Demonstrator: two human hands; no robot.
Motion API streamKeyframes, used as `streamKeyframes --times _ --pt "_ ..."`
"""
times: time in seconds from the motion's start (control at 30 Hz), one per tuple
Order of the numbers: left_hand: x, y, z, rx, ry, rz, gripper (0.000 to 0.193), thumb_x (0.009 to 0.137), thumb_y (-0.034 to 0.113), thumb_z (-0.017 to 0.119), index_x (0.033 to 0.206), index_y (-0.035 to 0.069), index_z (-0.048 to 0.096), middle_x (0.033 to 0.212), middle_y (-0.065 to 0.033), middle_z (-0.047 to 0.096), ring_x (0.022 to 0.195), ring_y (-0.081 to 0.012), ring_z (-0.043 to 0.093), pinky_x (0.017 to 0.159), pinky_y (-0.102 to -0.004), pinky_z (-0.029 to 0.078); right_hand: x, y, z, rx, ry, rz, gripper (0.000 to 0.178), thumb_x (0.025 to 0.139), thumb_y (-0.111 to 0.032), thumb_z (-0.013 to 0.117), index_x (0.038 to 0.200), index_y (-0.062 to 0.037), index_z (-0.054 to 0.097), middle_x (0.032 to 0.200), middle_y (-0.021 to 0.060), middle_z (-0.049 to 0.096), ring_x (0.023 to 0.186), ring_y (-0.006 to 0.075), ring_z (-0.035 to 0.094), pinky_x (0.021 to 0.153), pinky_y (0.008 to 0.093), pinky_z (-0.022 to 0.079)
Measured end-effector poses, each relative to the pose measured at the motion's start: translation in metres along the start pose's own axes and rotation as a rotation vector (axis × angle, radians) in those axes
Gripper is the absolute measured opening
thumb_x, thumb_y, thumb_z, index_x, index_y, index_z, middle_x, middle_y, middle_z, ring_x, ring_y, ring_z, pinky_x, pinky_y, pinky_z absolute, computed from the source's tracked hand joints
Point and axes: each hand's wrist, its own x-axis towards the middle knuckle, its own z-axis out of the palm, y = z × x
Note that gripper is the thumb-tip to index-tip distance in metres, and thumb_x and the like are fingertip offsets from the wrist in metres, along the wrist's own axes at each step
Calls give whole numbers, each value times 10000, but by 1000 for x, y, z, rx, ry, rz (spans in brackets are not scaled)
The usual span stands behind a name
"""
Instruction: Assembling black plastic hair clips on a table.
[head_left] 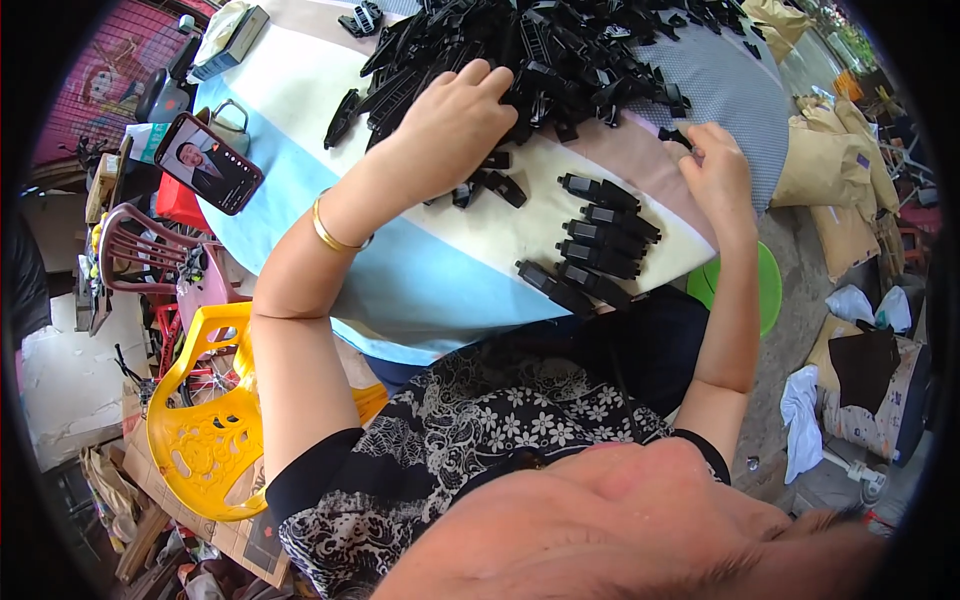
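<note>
Black parts (500,50) heaped on striped tablecloth (430,275); yellow chair (215,450) near.

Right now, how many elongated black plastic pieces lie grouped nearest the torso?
6 black plastic pieces: four side by side, two by the near edge of the striped tablecloth; overlaps may hide more.

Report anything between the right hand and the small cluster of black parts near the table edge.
Nothing visible stands in the way: only striped tablecloth shows between the right hand and the cluster of black parts.
</note>
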Motion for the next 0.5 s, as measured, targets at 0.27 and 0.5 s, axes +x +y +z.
streamKeyframes --times 0.27,0.5 --pt "2 12 -17 -304 402 -73 202 782 -24 638 984 -17 621 925 -102 598 747 -264 633 671 -296 518 -11 -22 -2 305 -29 -116 188 821 -114 597 983 -19 597 823 146 583 767 323 570 685 384 456" --pt "16 42 22 -1038 157 -313 258 808 -28 589 1064 -23 619 893 -105 613 719 -134 609 671 -247 504 -12 -24 -6 300 -121 -48 142 805 -54 590 940 -22 560 716 150 573 675 336 584 621 409 455"
